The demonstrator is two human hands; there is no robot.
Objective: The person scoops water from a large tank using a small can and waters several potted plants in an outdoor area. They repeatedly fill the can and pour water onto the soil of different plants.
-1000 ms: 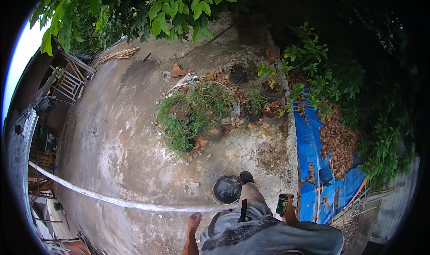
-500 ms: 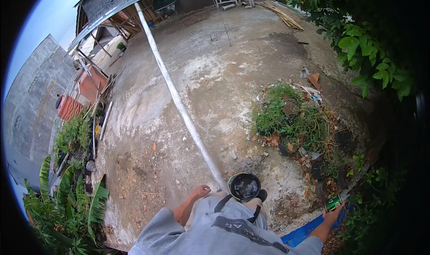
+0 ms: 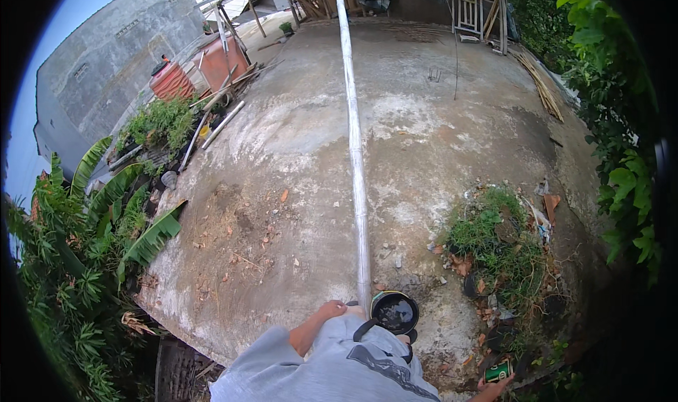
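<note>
My right hand (image 3: 500, 386) is at the lower right edge, shut on a small green can (image 3: 496, 371). My left hand (image 3: 329, 309) hangs by my grey shirt, fingers curled; it is too small to tell if it holds anything. Just to its right, a round black pot (image 3: 394, 312) with a dark strap sits in front of my body. A long pale pole (image 3: 357, 169) lies across the concrete, running from near the pot to the sheds far ahead.
A weedy heap of plants, dry leaves and litter (image 3: 501, 243) lies to the right. Banana plants (image 3: 99, 218) edge the concrete slab on the left. Red-brown tanks (image 3: 201, 70), loose poles and sheds stand at the back. A leafy bush (image 3: 621, 120) lines the right side.
The view has swung round: the pole now runs straight ahead and the weedy heap has moved to the right. The green can stays in my right hand.
</note>
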